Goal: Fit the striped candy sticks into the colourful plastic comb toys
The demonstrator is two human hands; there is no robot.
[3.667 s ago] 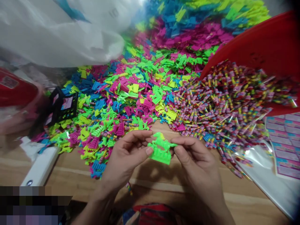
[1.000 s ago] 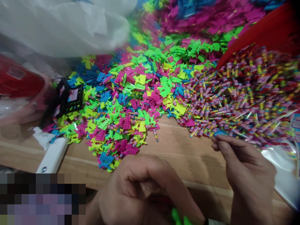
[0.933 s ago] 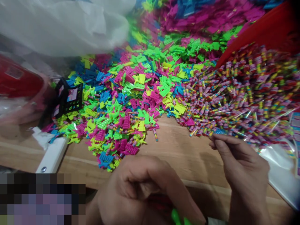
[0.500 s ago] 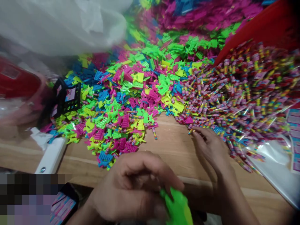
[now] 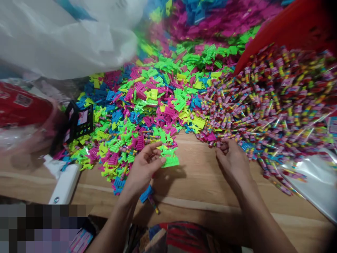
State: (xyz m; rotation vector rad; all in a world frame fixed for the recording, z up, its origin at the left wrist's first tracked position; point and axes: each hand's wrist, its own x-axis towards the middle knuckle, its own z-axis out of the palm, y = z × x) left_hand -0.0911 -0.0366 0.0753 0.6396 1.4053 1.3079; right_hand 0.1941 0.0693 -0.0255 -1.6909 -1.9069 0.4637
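My left hand (image 5: 143, 168) pinches a bright green plastic toy piece (image 5: 170, 157) with a ridged, comb-like body, between thumb and fingers above the wooden tabletop. My right hand (image 5: 233, 160) is at the near edge of a heap of small wrapped tubes (image 5: 252, 112) with pink, yellow and blue bands. Its fingers are curled together; what they hold is hidden. Beneath my left wrist lie a blue plastic piece (image 5: 146, 194) and a banded tube (image 5: 154, 204) touching it. A big pile of pink, green, yellow and blue plastic pieces (image 5: 155, 95) spreads behind my left hand.
A red container (image 5: 286, 31) leans over the tubes. White plastic bags (image 5: 79, 45) hang at the upper left. A black crate (image 5: 83, 121), a red bag (image 5: 23, 102) and a white bar (image 5: 65, 184) are at the left. A clear plastic sheet (image 5: 313, 175) lies at the right.
My left hand has moved away from the camera, up towards the pile, with a green piece in it. My right hand has shifted slightly. The blue piece and tube now show near my left wrist.
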